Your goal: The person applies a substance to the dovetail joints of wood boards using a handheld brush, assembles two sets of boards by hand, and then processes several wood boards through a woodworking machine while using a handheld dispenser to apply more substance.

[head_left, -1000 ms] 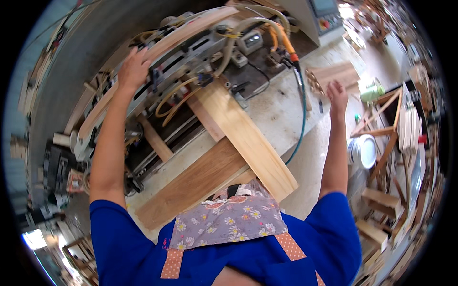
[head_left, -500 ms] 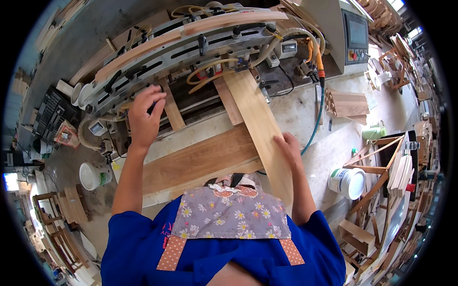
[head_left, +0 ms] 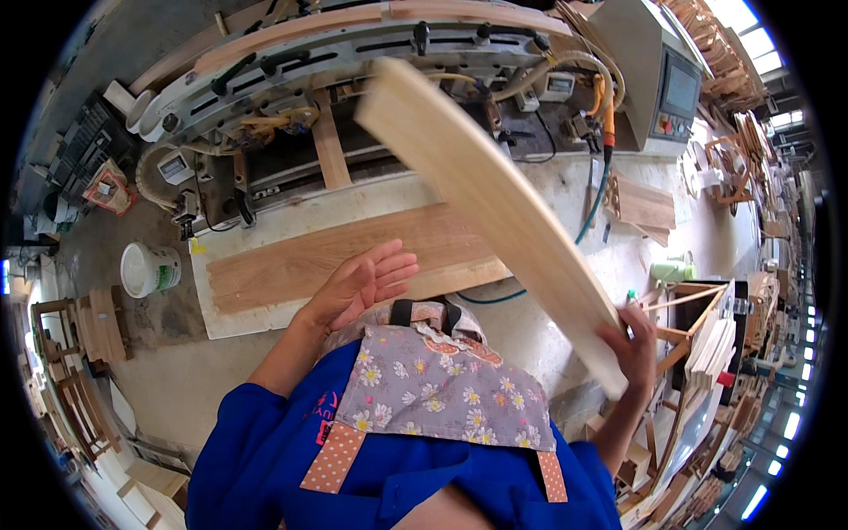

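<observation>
My right hand [head_left: 631, 343] grips a long pale wooden board [head_left: 495, 203] near its lower end. The board is lifted and tilted, its far end reaching up over the machine [head_left: 353, 44]. My left hand [head_left: 371, 281] is empty, palm turned up with fingers stretched, in front of my apron. Close beyond it lies a wide brown wooden board [head_left: 327, 261] on the white worktop. Under the machine's clamp bar a narrow wooden strip [head_left: 330, 150] points toward me.
A control panel [head_left: 676, 93] stands at the far right. Short brown boards [head_left: 643, 205] are stacked on the worktop's right side. White buckets, one at the left [head_left: 150, 269], stand around. A teal hose [head_left: 594, 199] runs across the worktop. A wooden frame [head_left: 680, 309] stands at the right.
The pale board has been lifted off the worktop and swung right in my right hand. My left hand has come back from the machine toward my body. My view has shifted slightly.
</observation>
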Tool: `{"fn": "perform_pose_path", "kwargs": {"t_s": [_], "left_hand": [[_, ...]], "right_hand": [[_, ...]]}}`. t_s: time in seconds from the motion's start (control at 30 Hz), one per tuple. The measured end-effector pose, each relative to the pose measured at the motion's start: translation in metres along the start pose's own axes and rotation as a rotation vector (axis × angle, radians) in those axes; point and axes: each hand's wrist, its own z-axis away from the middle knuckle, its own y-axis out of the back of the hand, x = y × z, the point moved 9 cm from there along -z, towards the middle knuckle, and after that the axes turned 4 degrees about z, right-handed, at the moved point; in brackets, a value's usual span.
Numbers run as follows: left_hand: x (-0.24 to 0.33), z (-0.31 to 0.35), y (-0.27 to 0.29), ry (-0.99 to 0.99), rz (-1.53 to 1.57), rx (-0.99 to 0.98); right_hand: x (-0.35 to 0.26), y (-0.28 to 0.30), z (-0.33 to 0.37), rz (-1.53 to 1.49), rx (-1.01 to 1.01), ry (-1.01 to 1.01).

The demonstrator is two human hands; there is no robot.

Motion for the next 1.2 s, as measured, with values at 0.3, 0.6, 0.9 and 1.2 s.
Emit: {"fn": "perform_pose_path", "kwargs": {"t_s": [0.3,0.6,0.9,1.2], "left_hand": [[0.006,0.100,0.069,-0.320,0.490,0.620],[-0.051,0.118,0.184,-0.393,0.530,0.646],[-0.053,0.098,0.217,-0.333,0.573,0.568],[-0.062,0.113,0.191,0.183,0.564,0.669]], "right_hand": [[-0.218,-0.152,-0.054,0.290,-0.106,0.997],[-0.162,-0.202,-0.092,-0.042,-0.193,0.697],[0.175,-0.082,-0.141,0.001,0.409,-0.329],[0.289,-0.140,-0.192,0.186,0.213,-0.533]]}}
